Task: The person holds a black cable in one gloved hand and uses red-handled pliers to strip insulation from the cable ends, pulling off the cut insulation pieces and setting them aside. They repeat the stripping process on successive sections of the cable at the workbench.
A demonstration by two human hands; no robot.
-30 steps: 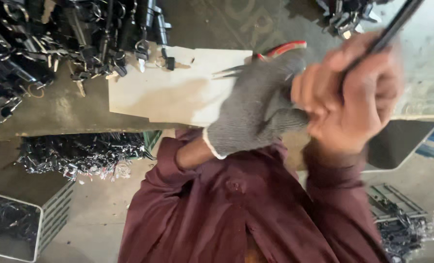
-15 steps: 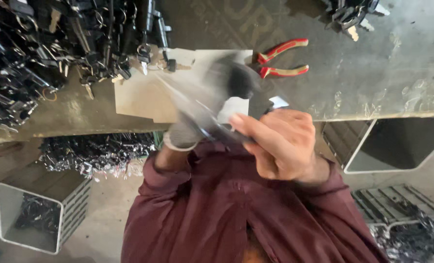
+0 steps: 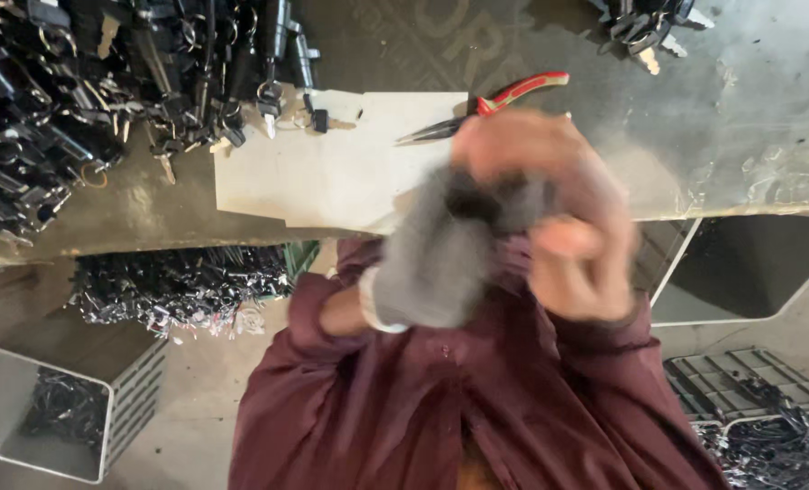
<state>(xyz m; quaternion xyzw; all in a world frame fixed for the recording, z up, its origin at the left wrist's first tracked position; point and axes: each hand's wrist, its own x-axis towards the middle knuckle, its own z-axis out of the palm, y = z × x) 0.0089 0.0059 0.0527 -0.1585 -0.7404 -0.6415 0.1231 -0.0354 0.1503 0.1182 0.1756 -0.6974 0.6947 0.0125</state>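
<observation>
Raised and blurred since before, bare right hand [image 3: 572,222] grips gloved left hand [image 3: 450,259], whose grasp is unreadable.

Grey glove on the left hand, bare right hand against it

The left hand [image 3: 441,259] wears a grey knitted glove [image 3: 423,272] with a white cuff, held above the maroon shirt. The bare right hand [image 3: 559,218] touches it; both are blurred, and something dark shows between them.
</observation>
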